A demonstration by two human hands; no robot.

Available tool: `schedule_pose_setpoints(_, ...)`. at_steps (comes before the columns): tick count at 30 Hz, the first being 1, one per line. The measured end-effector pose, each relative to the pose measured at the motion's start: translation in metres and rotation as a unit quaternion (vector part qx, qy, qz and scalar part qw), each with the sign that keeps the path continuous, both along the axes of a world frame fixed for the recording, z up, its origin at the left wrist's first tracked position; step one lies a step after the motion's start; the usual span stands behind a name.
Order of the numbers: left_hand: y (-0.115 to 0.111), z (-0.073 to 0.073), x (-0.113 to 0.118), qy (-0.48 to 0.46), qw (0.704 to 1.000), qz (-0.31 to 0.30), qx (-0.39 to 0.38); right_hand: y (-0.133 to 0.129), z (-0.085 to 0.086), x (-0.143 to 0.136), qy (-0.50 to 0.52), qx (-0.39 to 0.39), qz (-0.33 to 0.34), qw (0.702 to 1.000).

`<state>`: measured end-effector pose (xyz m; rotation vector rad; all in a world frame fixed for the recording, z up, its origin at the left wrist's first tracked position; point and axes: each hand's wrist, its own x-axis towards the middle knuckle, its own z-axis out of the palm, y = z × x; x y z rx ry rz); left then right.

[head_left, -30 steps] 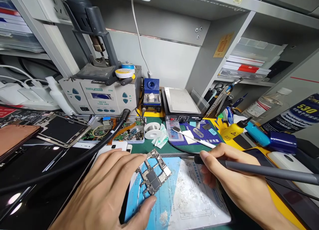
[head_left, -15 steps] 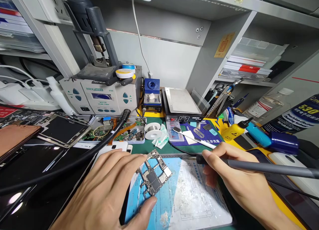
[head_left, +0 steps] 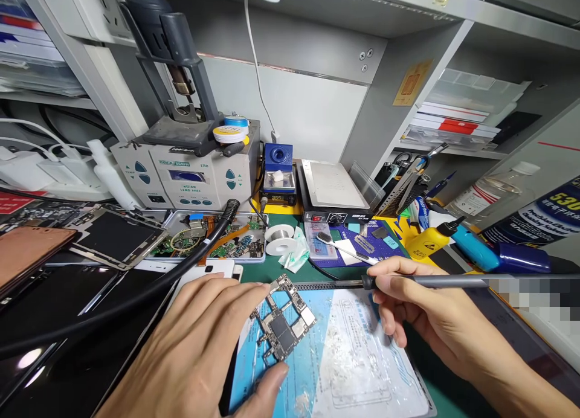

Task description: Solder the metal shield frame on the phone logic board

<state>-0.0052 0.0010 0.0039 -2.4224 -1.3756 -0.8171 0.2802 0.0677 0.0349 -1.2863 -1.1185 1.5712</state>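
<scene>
A small circuit board (head_left: 283, 333) is held tilted between the thumb and fingers of my left hand (head_left: 199, 351), above the blue and white booklet (head_left: 357, 357). My right hand (head_left: 412, 297) grips a dark pen-like iron (head_left: 435, 280) near its front end. The iron lies nearly level, and its thin metal tip points left toward the board's top edge, over the booklet's bound edge. A gap remains between the iron's collar and the board; the exact end of the tip is hard to make out.
Behind stand a hot-air station (head_left: 185, 176), a small iron stand (head_left: 278, 170) and a heating plate (head_left: 335, 185). A solder spool (head_left: 280, 240), toothbrush (head_left: 338, 246) and yellow bottle (head_left: 430, 237) lie nearer. A thick black hose (head_left: 149, 291) crosses the left side.
My right hand has shifted slightly, and the iron now lies more level, its rear end raised. My left hand and the board stay almost in place. The view has moved a little.
</scene>
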Motion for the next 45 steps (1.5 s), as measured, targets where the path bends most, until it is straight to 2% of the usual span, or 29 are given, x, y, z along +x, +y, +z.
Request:
schedule_pose_setpoints(15,0.000,-0.001,-0.001,-0.006,1.000,-0.002,-0.004,0.000,0.000,0.002,-0.016,-0.011,0.009,1.000)
schedule_pose_setpoints(20,0.002,-0.001,0.000,0.000,1.000,-0.002,0.003,-0.005,-0.004,0.005,-0.076,0.047,0.026,0.996)
schedule_pose_setpoints(24,0.000,-0.001,0.002,-0.005,1.000,-0.005,0.003,-0.011,-0.006,0.009,-0.156,0.107,0.035,0.981)
schedule_pose_setpoints(30,-0.001,0.000,0.002,-0.004,1.000,-0.013,0.000,-0.013,0.000,0.003,-0.224,0.174,0.034,0.958)
schedule_pose_setpoints(31,-0.001,0.000,0.002,-0.001,1.000,0.003,-0.003,-0.013,0.001,0.002,-0.228,0.180,0.034,0.956)
schedule_pose_setpoints(45,0.002,-0.002,0.002,-0.004,1.000,0.004,0.012,-0.014,-0.005,0.010,-0.203,0.164,0.037,0.965)
